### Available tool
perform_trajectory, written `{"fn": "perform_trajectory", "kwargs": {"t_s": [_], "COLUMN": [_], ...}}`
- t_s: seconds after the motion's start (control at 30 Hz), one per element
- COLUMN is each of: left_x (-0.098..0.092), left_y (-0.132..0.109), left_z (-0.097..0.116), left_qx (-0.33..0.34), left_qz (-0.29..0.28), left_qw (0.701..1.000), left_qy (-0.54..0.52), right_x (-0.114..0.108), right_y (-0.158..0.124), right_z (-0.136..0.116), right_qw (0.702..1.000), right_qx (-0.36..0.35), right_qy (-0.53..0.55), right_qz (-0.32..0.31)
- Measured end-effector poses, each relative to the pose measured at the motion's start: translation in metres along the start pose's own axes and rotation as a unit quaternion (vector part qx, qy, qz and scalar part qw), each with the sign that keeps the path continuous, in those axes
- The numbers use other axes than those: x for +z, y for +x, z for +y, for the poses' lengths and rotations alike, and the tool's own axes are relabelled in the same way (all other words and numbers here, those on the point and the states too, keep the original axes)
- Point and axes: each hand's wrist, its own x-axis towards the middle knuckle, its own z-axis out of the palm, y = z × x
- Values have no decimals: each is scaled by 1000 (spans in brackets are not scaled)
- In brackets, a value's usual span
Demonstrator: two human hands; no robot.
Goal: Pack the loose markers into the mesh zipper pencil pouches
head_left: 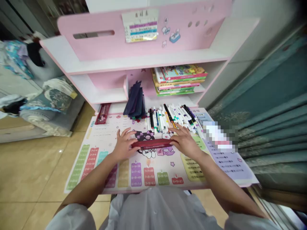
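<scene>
A long, narrow dark red pencil pouch [153,143] lies crosswise on the printed desk mat, between my two hands. At its left end, the thumb and a finger of my left hand [123,145] close on it, while the other fingers are spread. My right hand [184,140] has its fingertips on the right end, partly covering it. Just beyond the pouch lie many loose white and black markers [160,119], close to my right fingertips. A pile of dark purple-blue flat pouches or sheets [135,102] rests to the left of the markers.
A second red pouch [103,113] lies at the desk's back left. Stacked books [179,80] fill part of the pink-and-white shelf [146,62] behind. Teal curtains [259,111] hang on the right, beside a blurred-out patch. Clothes lie on a sofa [48,115] at left.
</scene>
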Motion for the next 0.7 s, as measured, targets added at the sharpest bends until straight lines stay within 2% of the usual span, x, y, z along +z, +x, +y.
{"fn": "perform_trajectory", "kwargs": {"t_s": [0.1, 0.2, 0.3, 0.43, 0.57, 0.7], "left_x": [4, 6, 0, -20, -44, -62], "left_y": [1, -1, -6, -17, -36, -62], "left_z": [9, 15, 17, 16, 9, -7], "left_qx": [23, 38, 61, 67, 13, -85], "left_qz": [-28, -10, 52, 149, 181, 197], "left_qw": [999, 999, 996, 986, 982, 974], "left_qy": [16, 27, 32, 30, 47, 70], "right_x": [3, 4, 0, -8, -2, 15], "right_y": [-2, -4, -3, 9, 29, 42], "right_z": [0, -1, -7, -21, -41, -63], "right_qw": [1000, 1000, 999, 993, 983, 970], "right_qx": [-12, -12, -15, -42, -71, -67], "right_qy": [11, 25, 44, 96, 138, 163], "right_qz": [10, 11, 24, 52, 97, 169]}}
